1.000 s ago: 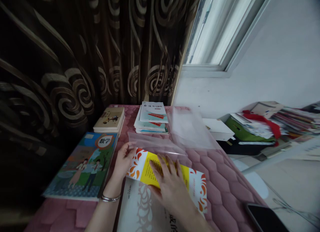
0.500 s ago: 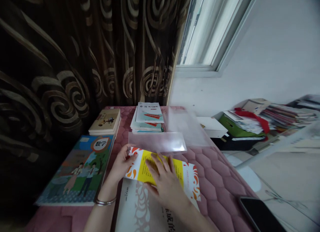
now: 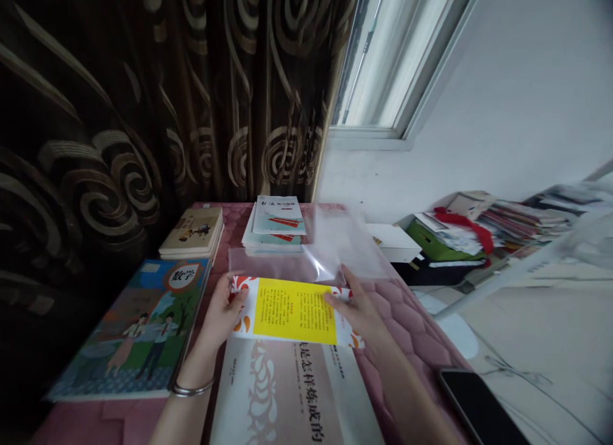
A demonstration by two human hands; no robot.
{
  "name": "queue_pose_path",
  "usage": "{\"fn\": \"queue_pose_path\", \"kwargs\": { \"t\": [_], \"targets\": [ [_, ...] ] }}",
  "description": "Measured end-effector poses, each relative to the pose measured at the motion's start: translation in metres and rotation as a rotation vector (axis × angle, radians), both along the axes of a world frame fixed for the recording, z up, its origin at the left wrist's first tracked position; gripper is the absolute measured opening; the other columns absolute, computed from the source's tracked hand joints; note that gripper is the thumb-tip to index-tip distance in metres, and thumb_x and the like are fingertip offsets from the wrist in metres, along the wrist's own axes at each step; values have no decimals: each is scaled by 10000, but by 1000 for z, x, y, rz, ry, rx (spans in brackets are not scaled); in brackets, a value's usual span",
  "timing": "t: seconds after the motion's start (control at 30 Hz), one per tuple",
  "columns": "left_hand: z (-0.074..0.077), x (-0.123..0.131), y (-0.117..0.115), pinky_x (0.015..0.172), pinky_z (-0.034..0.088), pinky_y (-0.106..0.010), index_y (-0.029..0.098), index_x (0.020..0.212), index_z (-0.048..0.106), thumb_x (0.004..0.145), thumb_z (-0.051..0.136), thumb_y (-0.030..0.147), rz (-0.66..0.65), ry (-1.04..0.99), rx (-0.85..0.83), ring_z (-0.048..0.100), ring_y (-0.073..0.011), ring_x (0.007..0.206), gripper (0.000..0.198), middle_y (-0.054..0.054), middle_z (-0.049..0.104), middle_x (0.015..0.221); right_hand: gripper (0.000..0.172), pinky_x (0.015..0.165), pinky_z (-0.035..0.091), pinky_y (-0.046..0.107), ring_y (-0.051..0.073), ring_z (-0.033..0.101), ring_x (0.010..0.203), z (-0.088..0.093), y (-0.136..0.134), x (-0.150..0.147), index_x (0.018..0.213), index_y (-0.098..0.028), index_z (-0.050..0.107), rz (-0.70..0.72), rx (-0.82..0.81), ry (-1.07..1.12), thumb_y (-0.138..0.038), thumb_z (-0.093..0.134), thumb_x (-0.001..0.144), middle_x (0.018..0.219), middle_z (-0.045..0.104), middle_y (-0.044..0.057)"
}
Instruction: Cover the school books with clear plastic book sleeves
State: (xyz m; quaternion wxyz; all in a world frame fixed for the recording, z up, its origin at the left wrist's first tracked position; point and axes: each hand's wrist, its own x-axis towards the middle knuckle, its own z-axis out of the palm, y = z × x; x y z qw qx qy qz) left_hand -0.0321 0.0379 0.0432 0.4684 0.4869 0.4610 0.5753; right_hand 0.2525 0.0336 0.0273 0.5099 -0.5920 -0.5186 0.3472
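A printed paper book band [image 3: 294, 312], yellow in the middle with white and orange-red patterned ends, lies across the far part of a grey book [image 3: 287, 394]. My left hand [image 3: 224, 312] grips the band's left end, thumb on top and the other fingers mostly hidden beneath. At the right end my right hand [image 3: 360, 309] pinches it, the thumb over the print and a finger behind the far edge. Just beyond the band is a clear plastic sheet [image 3: 272, 261], glossy and partly covered by the hands. Whether the sheet touches the book cannot be seen.
A blue maths textbook [image 3: 138, 330] and a small stack of tan books [image 3: 191, 231] lie left. White booklets [image 3: 278, 215] and more clear plastic [image 3: 345, 234] are farther back. A phone [image 3: 479, 403] rests at the right edge of the pink quilted cover [image 3: 402, 324].
My right hand has moved from the band's middle to its right end and now grips it there. The yellow print and the book's title are uncovered. The view has shifted slightly.
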Motion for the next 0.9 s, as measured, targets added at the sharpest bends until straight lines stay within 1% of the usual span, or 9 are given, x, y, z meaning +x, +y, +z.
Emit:
{"fn": "queue_pose_path", "kwargs": {
  "t": [0.07,0.1,0.23,0.3,0.43,0.57,0.67,0.77,0.9],
  "targets": [
    [-2,0,1,629,535,-236,215,1047,550,733,716,357,1,25,14,655,-129,702,382,2,663,876,976,585,580,426,292,712,677,-3,4,3,1462,-291,341,88,-174,253,-487,803,625,796,732,18],
    [-3,-1,1,639,538,-240,214,1054,544,746,704,360,-1,33,18,657,-129,710,377,2,663,883,1020,549,575,396,275,706,626,-3,5,4,1468,-303,328,92,-211,324,-469,829,596,758,730,-2],
    [-9,-3,4,695,556,-271,220,1069,543,761,688,362,18,49,29,679,-152,785,369,-14,670,945,1066,510,569,349,250,702,600,-4,7,4,1423,-296,412,-10,-152,434,-404,898,480,785,739,-16],
    [-11,-4,6,696,558,-273,222,1057,558,739,708,350,55,56,40,684,-162,796,374,-16,674,938,1013,519,574,349,252,709,626,-4,6,4,1376,-280,473,-12,-126,459,-403,902,467,805,744,-8],
    [-14,-5,8,658,557,-271,219,1045,575,717,722,329,101,87,49,679,-163,747,376,-15,680,885,798,517,572,347,253,709,627,-3,4,3,1205,-257,603,-3,-100,490,-436,891,483,765,743,3],
    [-14,-5,9,627,551,-263,217,1066,579,718,718,327,112,102,32,673,-157,700,390,-13,684,857,609,498,557,341,242,692,571,-4,5,2,998,-228,658,2,-64,486,-466,883,485,697,730,8],
    [-12,-4,7,640,554,-269,220,1071,584,702,728,312,116,85,20,678,-163,714,407,-16,688,868,562,485,540,325,236,685,554,-4,4,1,929,-231,647,7,-95,528,-432,893,465,654,708,-13],
    [-9,-3,6,676,558,-280,222,1064,595,693,722,293,128,92,42,686,-177,774,398,-22,686,904,555,490,534,320,246,694,579,0,0,-2,940,-248,631,6,-119,581,-378,895,470,640,694,-32],
    [-8,-4,5,698,554,-288,216,1077,600,697,694,270,124,145,65,684,-180,804,395,-28,677,937,471,551,559,374,294,715,697,7,-6,-8,914,-242,644,9,-79,535,-428,854,537,722,725,18]
  ]
}}
